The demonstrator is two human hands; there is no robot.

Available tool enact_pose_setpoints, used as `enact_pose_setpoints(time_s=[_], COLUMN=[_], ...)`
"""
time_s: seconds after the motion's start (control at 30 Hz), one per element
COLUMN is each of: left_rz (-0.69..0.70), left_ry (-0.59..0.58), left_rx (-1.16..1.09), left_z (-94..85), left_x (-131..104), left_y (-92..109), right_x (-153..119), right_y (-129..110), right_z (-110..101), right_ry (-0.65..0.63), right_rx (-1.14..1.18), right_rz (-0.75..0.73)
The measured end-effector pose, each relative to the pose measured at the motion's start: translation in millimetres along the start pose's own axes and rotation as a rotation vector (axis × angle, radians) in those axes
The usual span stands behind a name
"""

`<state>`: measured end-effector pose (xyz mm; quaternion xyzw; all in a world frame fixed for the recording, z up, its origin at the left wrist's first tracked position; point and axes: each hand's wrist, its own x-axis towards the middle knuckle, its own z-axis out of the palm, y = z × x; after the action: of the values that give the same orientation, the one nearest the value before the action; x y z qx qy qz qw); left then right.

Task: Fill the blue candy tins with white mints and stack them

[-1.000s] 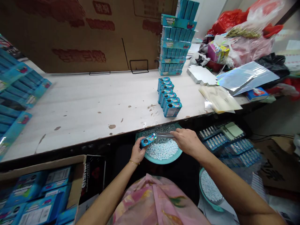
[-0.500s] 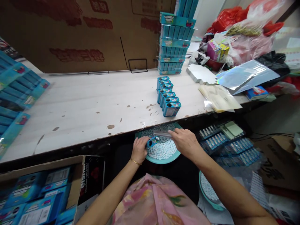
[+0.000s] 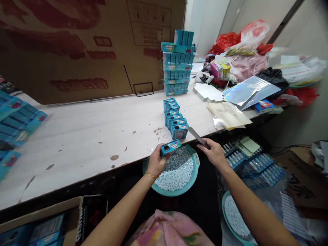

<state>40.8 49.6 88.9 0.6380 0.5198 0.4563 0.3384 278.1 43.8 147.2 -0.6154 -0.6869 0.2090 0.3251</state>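
My left hand (image 3: 156,160) grips a small blue candy tin (image 3: 171,148) by one end, at the table's front edge. A round dark spot shows on the tin's top. In my right hand (image 3: 212,152) is a flat, knife-like metal tool (image 3: 196,136), its tip pointing up and left toward a row of similar blue tins (image 3: 177,123) on the table. Below both hands, a turquoise basin (image 3: 176,193) holds many small pale blue and white candies (image 3: 174,176).
A tall stack of blue display boxes (image 3: 177,73) stands behind the row. More boxes (image 3: 19,118) are at the left. A large carton (image 3: 77,51) backs the white table (image 3: 84,133). A second candy basin (image 3: 225,218) and packed tins (image 3: 258,167) lie at lower right.
Both hands have come up from over the candies. The tin is now at the table's edge, and the metal tool has swung away from it, up and right. The view has shifted too.
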Motion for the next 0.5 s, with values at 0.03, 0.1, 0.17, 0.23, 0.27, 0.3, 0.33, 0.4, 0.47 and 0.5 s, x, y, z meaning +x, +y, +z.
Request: enact_pose_setpoints(time_s=[0.03,0.1,0.17,0.23,0.27,0.3,0.33,0.4,0.47,0.5], left_rz=[0.039,0.094,0.116,0.163,0.196,0.224,0.238,0.206,0.157,0.148], left_ry=[0.000,0.042,0.125,0.176,0.180,0.171,0.148,0.026,-0.150,-0.238], left_rx=[-0.023,-0.019,0.024,0.062,0.070,0.067,0.047,-0.052,-0.154,-0.185], left_z=[12.0,34.5,50.5,58.3,59.4,59.4,58.6,55.7,51.1,47.4], left_x=[13.7,36.5,50.3,56.1,57.3,58.2,59.3,63.0,68.7,72.1], left_y=[1.9,2.0,-0.8,-4.8,-6.9,-8.9,-11.1,-15.8,-21.6,-25.1], right_x=[8.5,26.0,43.1,59.2,66.5,73.1,78.6,85.8,87.7,87.1], right_y=[-3.4,-13.2,-23.9,-32.9,-36.3,-39.0,-40.9,-42.6,-41.6,-40.2], right_z=[-2.8,-6.0,-4.5,2.7,8.2,14.6,21.5,35.0,45.0,48.1], right_ry=[0.038,0.088,0.104,0.086,0.060,0.028,-0.012,-0.093,-0.136,-0.140], right_rx=[0.006,-0.051,-0.152,-0.245,-0.283,-0.319,-0.357,-0.439,-0.503,-0.516], right_rz=[0.001,-0.026,-0.090,-0.187,-0.241,-0.289,-0.328,-0.374,-0.387,-0.388])
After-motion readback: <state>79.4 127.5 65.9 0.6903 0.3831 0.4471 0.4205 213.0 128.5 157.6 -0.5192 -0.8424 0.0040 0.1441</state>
